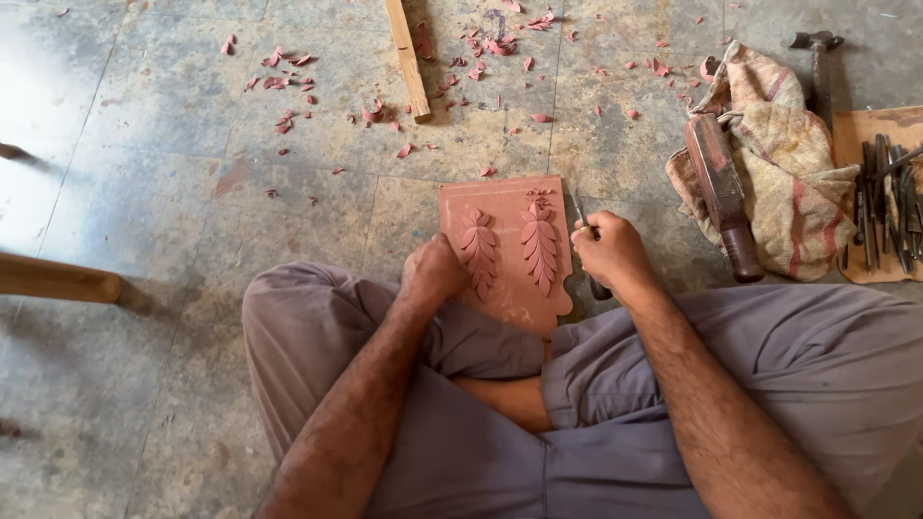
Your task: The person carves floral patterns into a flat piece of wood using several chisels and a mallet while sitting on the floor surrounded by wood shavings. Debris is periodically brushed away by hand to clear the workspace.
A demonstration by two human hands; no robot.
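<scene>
Your carved wooden panel (507, 252) lies flat on the stone floor (144, 192), its near edge against your crossed legs. It is reddish-brown, with two leaf sprigs raised in relief side by side and a scalloped lower edge. Your left hand (435, 272) rests on its left edge with the fingers curled shut. Your right hand (610, 252) is closed around a carving chisel (588, 258) at the panel's right edge. Reddish wood chips (288, 72) scatter beyond; a mallet (721, 197) lies on a cloth (784, 163).

At your far right: mallet (723, 197) on striped cloth (788, 163), chisels (885, 207), hammer (817, 58); far centre: wood strip (408, 58), red chips (288, 72).
</scene>
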